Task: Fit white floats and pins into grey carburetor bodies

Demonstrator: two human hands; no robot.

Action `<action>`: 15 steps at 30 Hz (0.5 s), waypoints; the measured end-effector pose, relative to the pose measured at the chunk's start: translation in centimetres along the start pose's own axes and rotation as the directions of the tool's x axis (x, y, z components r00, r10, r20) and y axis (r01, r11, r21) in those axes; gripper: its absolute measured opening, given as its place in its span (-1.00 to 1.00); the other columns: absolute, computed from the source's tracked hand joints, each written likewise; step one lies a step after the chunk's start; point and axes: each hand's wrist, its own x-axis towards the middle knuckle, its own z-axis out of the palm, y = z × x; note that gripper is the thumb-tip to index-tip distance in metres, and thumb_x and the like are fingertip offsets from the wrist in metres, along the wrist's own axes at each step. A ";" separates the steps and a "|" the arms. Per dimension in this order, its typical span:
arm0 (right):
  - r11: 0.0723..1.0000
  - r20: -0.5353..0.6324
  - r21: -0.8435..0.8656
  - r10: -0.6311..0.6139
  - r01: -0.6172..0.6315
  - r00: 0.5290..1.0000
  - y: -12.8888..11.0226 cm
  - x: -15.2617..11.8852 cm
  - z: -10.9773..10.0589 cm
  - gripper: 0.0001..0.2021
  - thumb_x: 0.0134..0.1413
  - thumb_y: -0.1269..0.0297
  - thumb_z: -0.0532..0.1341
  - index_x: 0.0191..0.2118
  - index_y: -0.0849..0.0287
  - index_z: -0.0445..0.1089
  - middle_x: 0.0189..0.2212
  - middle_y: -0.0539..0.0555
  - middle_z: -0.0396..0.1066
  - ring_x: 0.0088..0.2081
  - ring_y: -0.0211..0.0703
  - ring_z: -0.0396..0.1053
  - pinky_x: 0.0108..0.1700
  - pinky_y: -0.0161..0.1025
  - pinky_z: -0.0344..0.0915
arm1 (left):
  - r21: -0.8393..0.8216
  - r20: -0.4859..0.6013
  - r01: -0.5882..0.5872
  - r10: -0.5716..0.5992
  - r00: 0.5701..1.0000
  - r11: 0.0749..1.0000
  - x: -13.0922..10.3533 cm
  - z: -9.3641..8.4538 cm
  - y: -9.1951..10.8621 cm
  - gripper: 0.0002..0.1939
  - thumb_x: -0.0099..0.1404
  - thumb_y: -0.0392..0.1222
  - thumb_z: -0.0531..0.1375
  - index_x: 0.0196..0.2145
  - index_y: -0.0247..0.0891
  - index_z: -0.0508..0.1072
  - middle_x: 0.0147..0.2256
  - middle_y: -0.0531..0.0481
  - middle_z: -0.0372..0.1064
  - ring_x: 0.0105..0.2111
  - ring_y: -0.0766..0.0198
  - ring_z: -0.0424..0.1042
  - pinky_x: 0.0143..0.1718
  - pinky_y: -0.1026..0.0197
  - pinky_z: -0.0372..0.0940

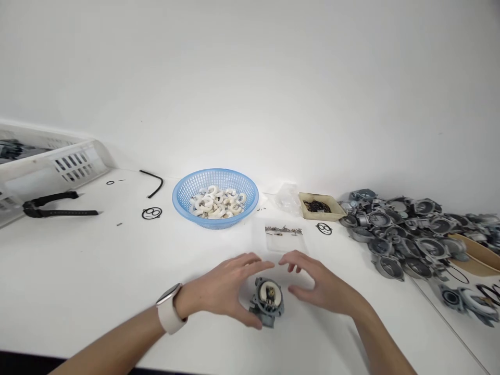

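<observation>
Here's the left hand (230,286), fingers curved and spread, thumb right beside a grey metal housing (267,307) with a pale insert (277,296) seated inside. Over on the other side, the right hand (322,284) curls in the air, nothing in its grasp. Behind them, a clear tray (283,244) shows small metal bits, a blue basket (214,224) holds a heap of white rings (219,202), and grey castings (406,229) pile up at right!

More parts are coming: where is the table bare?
Widest: left front, between black watch and left hand. Smaller: between the right hand and metal parts. Crowded: among those parts, and between the hands, around the carburetor.
</observation>
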 end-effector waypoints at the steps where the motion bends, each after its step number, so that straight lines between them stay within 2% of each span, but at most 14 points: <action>1: 1.000 -0.029 -0.009 -0.004 0.003 1.000 0.1 0.1 -0.5 -0.59 0.24 0.36 0.27 0.18 -0.08 0.37 0.07 0.01 0.46 -0.03 -0.13 0.47 0.07 -0.14 0.45 | -0.026 -0.012 -0.012 0.012 1.000 1.000 0.1 0.3 0.0 0.14 0.02 0.25 0.54 0.45 0.03 0.17 0.31 -0.21 0.25 0.26 -0.25 0.31 0.23 -0.16 0.30; 3: 0.999 -0.094 -0.046 0.010 -0.014 0.996 0.4 0.4 -1.7 -0.72 0.35 0.22 0.23 0.13 -0.02 0.40 0.05 0.04 0.49 -0.08 -0.14 0.49 0.02 -0.15 0.47 | -0.083 -0.022 -0.025 0.024 0.999 0.996 0.4 1.3 0.2 0.15 0.05 0.25 0.53 0.47 0.05 0.12 0.43 -0.21 0.06 0.38 -0.26 0.15 0.34 -0.22 0.18; 4: 0.997 -0.124 -0.070 0.024 -0.033 0.992 0.6 0.8 -2.5 -0.74 0.38 0.16 0.20 0.12 0.01 0.41 0.05 0.07 0.50 -0.10 -0.13 0.49 0.00 -0.15 0.47 | -0.110 -0.028 -0.031 0.028 0.999 0.993 0.6 1.8 0.3 0.15 0.05 0.25 0.53 0.47 0.04 0.11 0.44 -0.21 0.04 0.39 -0.24 0.13 0.36 -0.22 0.15; 8: 0.977 -0.183 -0.192 0.061 -0.096 0.981 1.3 3.7 -5.2 -0.71 0.45 0.15 0.11 0.12 0.13 0.43 0.06 0.16 0.52 -0.08 -0.07 0.50 -0.03 -0.13 0.46 | -0.174 -0.026 -0.051 0.048 0.999 0.983 1.0 3.1 0.4 0.10 0.04 0.18 0.56 0.42 0.00 0.20 0.27 -0.19 0.32 0.24 -0.17 0.35 0.29 -0.16 0.25; 11: 0.932 -0.127 -0.342 0.079 -0.119 0.989 1.7 7.0 -5.7 -0.76 0.45 0.22 0.15 0.05 0.18 0.49 -0.03 0.15 0.56 -0.07 -0.05 0.52 -0.01 -0.09 0.47 | -0.150 -0.012 -0.066 0.065 0.998 0.987 0.7 2.9 0.2 0.05 0.01 0.12 0.56 0.38 -0.04 0.27 0.18 -0.18 0.41 0.14 -0.17 0.43 0.21 -0.13 0.31; 15: 0.830 0.027 -0.548 0.142 -0.104 0.990 1.6 11.1 -4.3 -0.76 0.41 0.15 0.29 0.02 0.20 0.49 -0.04 0.11 0.54 -0.08 -0.05 0.53 0.00 0.01 0.51 | -0.090 -0.044 -0.081 0.077 0.996 0.993 0.3 1.8 0.2 -0.15 0.05 0.05 0.54 0.26 -0.08 0.42 0.06 -0.13 0.48 0.03 -0.11 0.49 0.09 -0.05 0.36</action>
